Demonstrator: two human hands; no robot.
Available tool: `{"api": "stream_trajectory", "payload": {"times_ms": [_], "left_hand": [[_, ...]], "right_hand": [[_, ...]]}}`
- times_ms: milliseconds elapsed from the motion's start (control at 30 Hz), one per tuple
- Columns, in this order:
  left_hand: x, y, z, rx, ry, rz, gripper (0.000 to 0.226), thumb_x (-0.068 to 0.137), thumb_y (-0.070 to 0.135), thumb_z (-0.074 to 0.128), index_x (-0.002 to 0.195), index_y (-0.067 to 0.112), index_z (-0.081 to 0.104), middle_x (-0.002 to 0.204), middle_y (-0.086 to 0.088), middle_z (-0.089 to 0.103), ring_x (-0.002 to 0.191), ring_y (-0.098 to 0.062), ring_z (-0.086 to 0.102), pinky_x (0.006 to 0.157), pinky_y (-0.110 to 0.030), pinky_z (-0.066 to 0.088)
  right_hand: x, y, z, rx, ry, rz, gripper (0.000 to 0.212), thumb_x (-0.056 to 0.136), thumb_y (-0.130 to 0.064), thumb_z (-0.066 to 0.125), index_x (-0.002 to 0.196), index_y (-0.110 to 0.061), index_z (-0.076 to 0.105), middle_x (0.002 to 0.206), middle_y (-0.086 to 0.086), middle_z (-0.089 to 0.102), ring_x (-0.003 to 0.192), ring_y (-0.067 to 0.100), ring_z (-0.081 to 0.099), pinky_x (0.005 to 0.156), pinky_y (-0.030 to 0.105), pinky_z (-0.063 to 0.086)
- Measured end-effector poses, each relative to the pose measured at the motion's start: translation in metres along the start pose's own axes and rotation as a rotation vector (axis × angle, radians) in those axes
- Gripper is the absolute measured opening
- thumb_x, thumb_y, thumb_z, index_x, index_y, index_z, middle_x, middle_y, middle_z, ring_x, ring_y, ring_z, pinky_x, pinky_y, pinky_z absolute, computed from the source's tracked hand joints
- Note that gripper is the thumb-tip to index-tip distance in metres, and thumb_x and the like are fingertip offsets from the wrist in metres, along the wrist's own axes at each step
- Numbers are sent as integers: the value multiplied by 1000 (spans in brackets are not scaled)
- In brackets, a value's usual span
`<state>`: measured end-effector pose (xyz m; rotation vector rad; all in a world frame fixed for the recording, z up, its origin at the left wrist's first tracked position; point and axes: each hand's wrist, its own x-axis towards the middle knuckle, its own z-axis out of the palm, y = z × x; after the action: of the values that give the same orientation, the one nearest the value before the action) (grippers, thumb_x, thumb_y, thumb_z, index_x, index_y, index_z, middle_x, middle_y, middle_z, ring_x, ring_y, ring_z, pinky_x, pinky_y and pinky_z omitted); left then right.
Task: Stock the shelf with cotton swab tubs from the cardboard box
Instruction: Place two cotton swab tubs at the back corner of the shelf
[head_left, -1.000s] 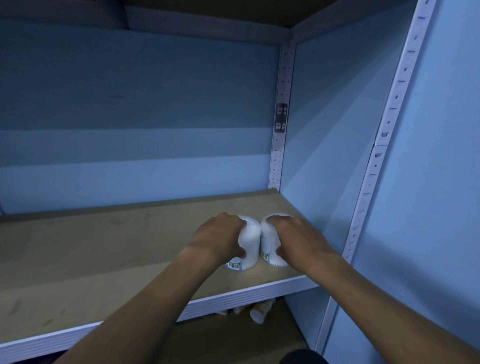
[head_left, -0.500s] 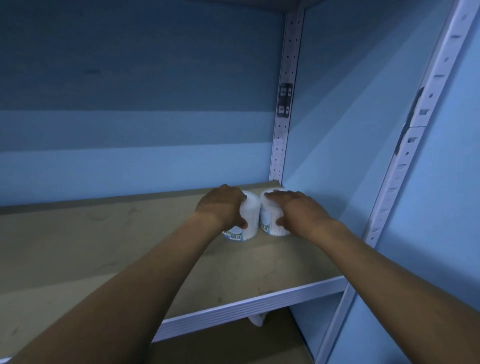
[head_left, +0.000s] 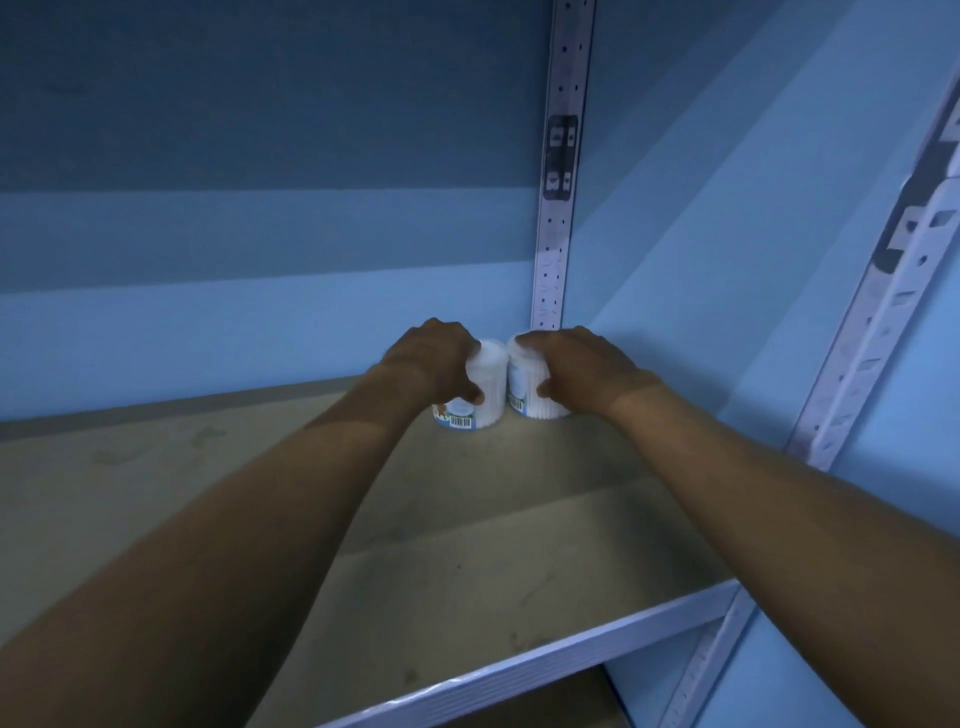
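Note:
Two white cotton swab tubs stand side by side on the brown shelf board (head_left: 467, 545), deep in its back right corner. My left hand (head_left: 431, 358) grips the left tub (head_left: 488, 384), whose barcode label faces me. My right hand (head_left: 576, 369) wraps over the top and side of the right tub (head_left: 524, 384), which sits close to the back upright. The tubs touch or nearly touch each other. The cardboard box is out of view.
A perforated white upright (head_left: 558, 171) runs up the back corner. Another upright (head_left: 883, 322) stands at the front right. Blue walls close the back and right side. The shelf's white front rail (head_left: 545, 660) crosses low in view, with a lower shelf beneath.
Both hands have pushed the two tubs from near the front edge back into the rear right corner. My head has moved closer and lower.

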<state>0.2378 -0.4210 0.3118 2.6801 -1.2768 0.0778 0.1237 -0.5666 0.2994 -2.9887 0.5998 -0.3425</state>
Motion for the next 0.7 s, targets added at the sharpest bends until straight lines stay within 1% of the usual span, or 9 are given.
{"api": "stream_trajectory", "payload": {"times_ms": [133, 233, 433, 567, 700], "left_hand": [[23, -4, 4, 2, 10, -12, 65, 73, 45, 82, 128, 17, 63, 126, -6, 63, 116, -27, 57, 93, -35, 49], [35, -5, 6, 3, 20, -18, 63, 72, 45, 83, 125, 15, 65, 122, -7, 64, 111, -27, 60, 92, -37, 51], [48, -6, 7, 38, 30, -2, 66, 72, 46, 82, 127, 15, 64, 124, -7, 65, 113, -27, 58, 94, -38, 50], [51, -8, 8, 69, 39, 13, 66, 76, 48, 79, 131, 16, 61, 128, -7, 62, 118, -27, 54, 96, -37, 48], [56, -8, 9, 129, 43, 32, 64, 81, 50, 73, 133, 16, 58, 130, -6, 59, 121, -26, 51, 96, -36, 45]], "right_hand": [[19, 5, 7, -37, 19, -5, 54, 89, -7, 60, 140, -20, 51, 140, 8, 57, 126, 32, 52, 99, 39, 45], [31, 9, 10, -65, 25, -1, 52, 90, -8, 60, 140, -20, 51, 139, 10, 56, 126, 33, 52, 98, 39, 46], [49, 16, 14, -55, 6, -3, 61, 92, -13, 63, 149, -25, 43, 146, 11, 50, 131, 32, 48, 101, 39, 42], [55, 19, 16, -54, 6, -11, 62, 94, -12, 61, 151, -24, 40, 149, 10, 47, 135, 31, 44, 104, 38, 40], [61, 20, 19, -66, 17, -15, 62, 95, -11, 59, 152, -23, 38, 150, 10, 47, 135, 31, 44, 105, 38, 40]]}}
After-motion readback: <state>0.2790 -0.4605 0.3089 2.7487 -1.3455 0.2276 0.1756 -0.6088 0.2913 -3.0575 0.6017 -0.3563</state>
